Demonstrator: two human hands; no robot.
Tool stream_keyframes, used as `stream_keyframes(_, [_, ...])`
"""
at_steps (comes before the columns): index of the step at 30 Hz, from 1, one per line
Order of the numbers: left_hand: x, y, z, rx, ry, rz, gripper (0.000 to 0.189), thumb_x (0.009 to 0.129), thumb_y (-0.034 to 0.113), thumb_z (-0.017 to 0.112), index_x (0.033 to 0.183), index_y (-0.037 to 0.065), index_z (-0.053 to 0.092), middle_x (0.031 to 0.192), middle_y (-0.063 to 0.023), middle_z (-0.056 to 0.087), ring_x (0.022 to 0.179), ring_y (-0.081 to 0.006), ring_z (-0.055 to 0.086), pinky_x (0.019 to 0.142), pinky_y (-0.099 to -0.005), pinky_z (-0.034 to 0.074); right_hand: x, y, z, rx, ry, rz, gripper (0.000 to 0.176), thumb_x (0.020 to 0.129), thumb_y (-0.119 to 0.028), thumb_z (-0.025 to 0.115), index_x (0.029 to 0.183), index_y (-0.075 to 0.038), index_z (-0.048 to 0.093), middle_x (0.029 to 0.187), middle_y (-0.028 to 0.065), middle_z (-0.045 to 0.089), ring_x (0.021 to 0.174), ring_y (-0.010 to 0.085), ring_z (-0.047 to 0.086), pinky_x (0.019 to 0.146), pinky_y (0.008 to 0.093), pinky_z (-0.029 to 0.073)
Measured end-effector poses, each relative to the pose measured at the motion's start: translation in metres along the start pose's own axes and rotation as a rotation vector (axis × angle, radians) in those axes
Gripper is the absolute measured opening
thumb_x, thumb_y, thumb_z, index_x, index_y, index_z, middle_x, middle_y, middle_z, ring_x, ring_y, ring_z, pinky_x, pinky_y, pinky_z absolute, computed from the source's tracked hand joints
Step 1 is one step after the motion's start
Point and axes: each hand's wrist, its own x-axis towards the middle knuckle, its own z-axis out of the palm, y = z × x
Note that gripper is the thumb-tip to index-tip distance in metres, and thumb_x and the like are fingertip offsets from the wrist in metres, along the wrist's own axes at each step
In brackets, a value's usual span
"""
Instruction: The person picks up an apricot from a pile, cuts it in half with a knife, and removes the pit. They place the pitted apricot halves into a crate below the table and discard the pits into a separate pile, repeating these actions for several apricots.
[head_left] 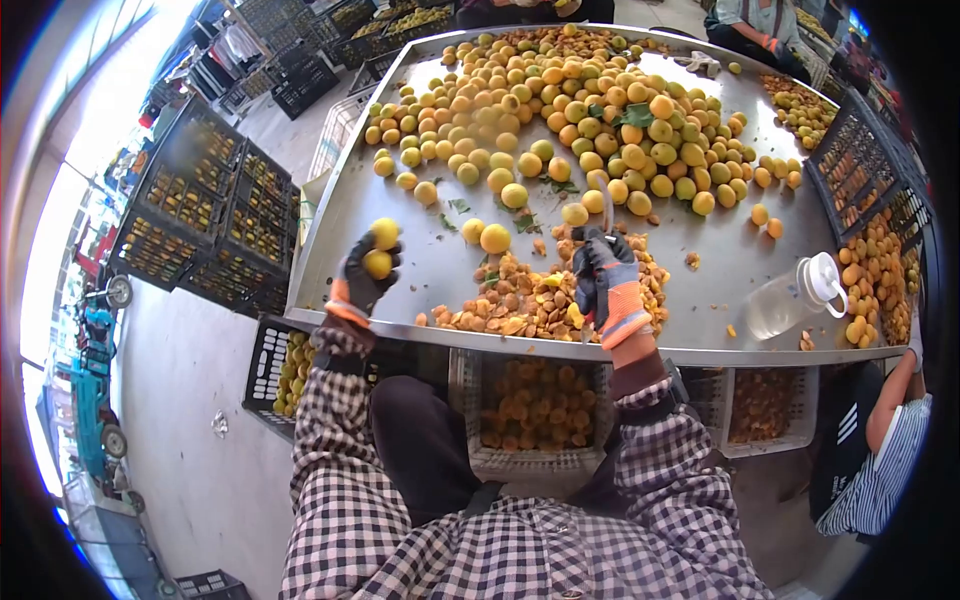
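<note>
My left hand (pixel 368 275), in a black and orange glove, is closed round two yellow apricots (pixel 384 234) above the table's front left edge. My right hand (pixel 607 280), gloved alike, grips a thin curved metal tool (pixel 607 205) that points away from me; its handle is hidden in the fist. Beneath and around the right hand lies a heap of apricot pits and torn bits of flesh (pixel 510 300). Just beyond it, loose whole apricots (pixel 495 238) lie on the metal table (pixel 420 300), below a large pile of apricots (pixel 640 150).
A clear jug with a white lid (pixel 785 303) lies at the right. Dark crates (pixel 865 150) border that side. Below the edge stand a white crate of apricot pieces (pixel 540 460) and another crate (pixel 768 440). Stacked crates (pixel 200 200) rise at the left. Other people sit round the table.
</note>
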Motion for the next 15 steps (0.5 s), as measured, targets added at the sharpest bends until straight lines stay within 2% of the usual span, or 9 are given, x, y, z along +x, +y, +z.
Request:
stream_keyframes(2, [-0.039,0.015,-0.038,-0.062,0.074,0.068,0.047,0.093,0.039,0.056,0.124,0.004,0.056,0.091,-0.0037,0.065,0.07,-0.0105,0.059,0.053,-0.0221,0.048,0.0,0.0,-0.004,-0.006,-0.034,0.002,0.013,0.096,-0.023,0.056,0.098,-0.01,0.06,0.061,0.0003,0.053,0.036,0.009,0.039,0.029,0.0242,0.031])
stream_keyframes(4, [-0.087,0.027,-0.068,-0.03,0.414,0.137,0.04,0.092,0.039,0.058,0.114,0.005,0.061,0.085,-0.004,0.064,0.069,-0.0131,0.06,0.053,-0.0254,0.047,0.001,0.001,-0.005,0.007,-0.054,0.016,0.014,0.096,-0.022,0.056,0.1,-0.009,0.06,0.061,0.0006,0.053,0.035,0.0091,0.039,0.029,0.0243,0.031])
stream_keyframes(6, [-0.11,0.02,-0.135,-0.178,0.482,0.212,0.035,0.091,0.039,0.059,0.105,0.007,0.062,0.083,-0.0054,0.064,0.068,-0.0164,0.061,0.056,-0.0261,0.048,0.002,0.001,-0.004,0.019,-0.066,0.015,0.015,0.096,-0.022,0.055,0.101,-0.009,0.06,0.062,0.0009,0.054,0.035,0.0093,0.039,0.029,0.0244,0.031])
stream_keyframes(8, [-0.129,0.026,-0.174,-0.053,0.693,0.153,0.038,0.091,0.043,0.059,0.104,0.007,0.061,0.079,-0.005,0.062,0.067,-0.0181,0.059,0.058,-0.0304,0.05,0.002,0.003,-0.001,0.034,-0.053,0.007,0.016,0.093,-0.023,0.062,0.099,-0.008,0.063,0.058,-0.0015,0.051,0.034,0.008,0.037,0.03,0.0243,0.023])
stream_keyframes(9, [-0.14,0.031,-0.188,0.291,0.757,0.109,0.039,0.092,0.042,0.057,0.107,0.007,0.061,0.08,-0.0056,0.061,0.07,-0.0169,0.059,0.061,-0.0299,0.051,0.0,0.003,0.0,0.034,-0.048,0.004,0.016,0.093,-0.023,0.062,0.099,-0.008,0.063,0.058,-0.0015,0.051,0.034,0.008,0.037,0.03,0.0243,0.023])
stream_keyframes(10, [-0.127,0.048,-0.22,0.56,0.91,-0.243,0.039,0.093,0.033,0.058,0.118,0.003,0.058,0.093,-0.0075,0.064,0.079,-0.0173,0.061,0.067,-0.0319,0.053,-0.002,0.001,0.001,0.009,-0.04,0.017,0.018,0.093,-0.023,0.062,0.1,-0.007,0.063,0.058,-0.0015,0.051,0.035,0.0079,0.037,0.03,0.0241,0.023])
stream_keyframes(12, [-0.101,0.044,-0.252,1.247,0.855,0.021,0.045,0.09,0.019,0.064,0.129,0.0,0.053,0.108,-0.0105,0.065,0.092,-0.0196,0.063,0.078,-0.0331,0.054,-0.002,0.0,-0.001,-0.018,-0.022,0.029,0.019,0.093,-0.024,0.062,0.101,-0.006,0.063,0.057,-0.0015,0.051,0.035,0.0078,0.037,0.031,0.0239,0.023])
stream_keyframes(14, [-0.05,0.029,-0.208,1.051,0.556,0.518,0.057,0.08,0.008,0.07,0.134,0.008,0.051,0.119,-0.0143,0.062,0.108,-0.0259,0.061,0.085,-0.0344,0.052,0.002,0.003,-0.003,-0.015,-0.031,0.01,0.017,0.095,-0.022,0.057,0.102,-0.007,0.062,0.06,0.0018,0.054,0.034,0.0099,0.039,0.028,0.0253,0.03])
stream_keyframes(15, [-0.027,0.022,-0.161,1.222,0.459,0.503,0.064,0.078,0.003,0.071,0.138,0.011,0.049,0.124,-0.0181,0.06,0.112,-0.025,0.059,0.089,-0.0337,0.051,0.001,0.003,-0.003,-0.02,-0.03,0.005,0.017,0.095,-0.022,0.057,0.102,-0.007,0.062,0.06,0.0018,0.054,0.034,0.0099,0.039,0.028,0.0253,0.03])
